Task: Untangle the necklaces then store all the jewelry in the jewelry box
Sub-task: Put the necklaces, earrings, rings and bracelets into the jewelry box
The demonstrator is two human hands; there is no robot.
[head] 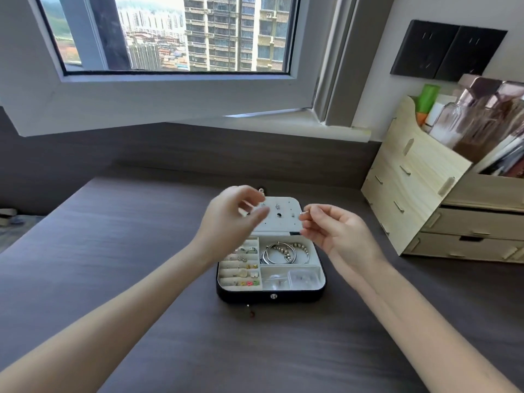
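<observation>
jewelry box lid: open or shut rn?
Open. The lid lies folded back behind the jewelry box, white inside facing up; the compartments with rings and bracelets are uncovered.

Daylight falls through an open white-framed window point(175, 32) showing tower blocks; a grey wood-grain worktop point(113, 236) carries a pale wooden drawer organiser point(411, 180) below two black wall sockets point(448, 49)

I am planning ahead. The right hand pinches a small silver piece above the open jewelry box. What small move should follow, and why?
Probably lower the right hand and lay the small silver piece into the jewelry box: it is pinched above the open box, not yet stored.
</observation>
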